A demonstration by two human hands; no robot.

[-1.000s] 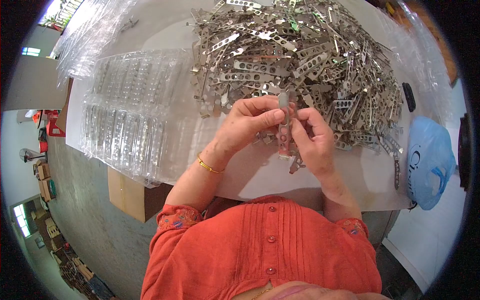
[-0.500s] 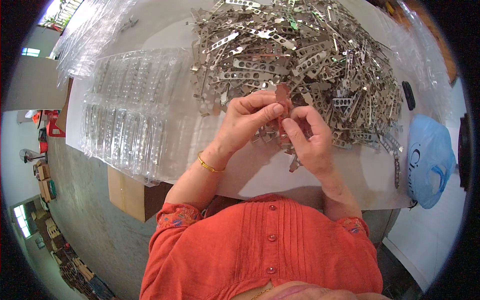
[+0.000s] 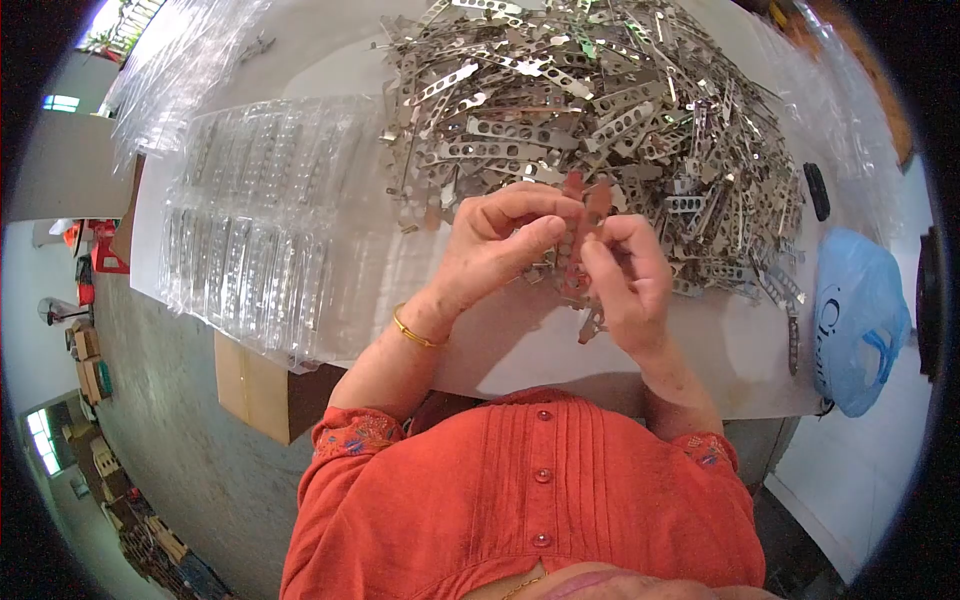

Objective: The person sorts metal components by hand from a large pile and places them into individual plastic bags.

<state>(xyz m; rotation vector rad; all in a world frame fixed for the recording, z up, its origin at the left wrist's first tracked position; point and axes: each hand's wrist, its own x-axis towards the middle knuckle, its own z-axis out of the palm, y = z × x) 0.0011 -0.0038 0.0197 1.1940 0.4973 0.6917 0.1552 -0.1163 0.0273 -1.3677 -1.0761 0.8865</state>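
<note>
My left hand (image 3: 490, 240), with a gold bangle at the wrist, is closed around a thin perforated metal strip (image 3: 573, 186) in front of the heap. My right hand (image 3: 632, 280) pinches a second perforated metal strip (image 3: 598, 203) between thumb and bent fingers. The two strips stand side by side, their upper ends slightly apart, and look reddish, like the shirt. Fingers cover their middles. Just beyond both hands lies a large heap of loose metal strips (image 3: 520, 130), many with rows of round holes.
Left on the white table (image 3: 480, 350) lie clear plastic trays (image 3: 250, 240) with metal strips in rows. Clear plastic film (image 3: 190, 70) is at the far left. A black object (image 3: 817, 192) and a blue plastic bag (image 3: 860, 320) sit right. A cardboard box (image 3: 255, 390) stands below the table edge.
The strips between my hands have separated: one reddish end showed before, two show now. My right hand has shifted slightly with its strip, and my left thumb has moved back a little.
</note>
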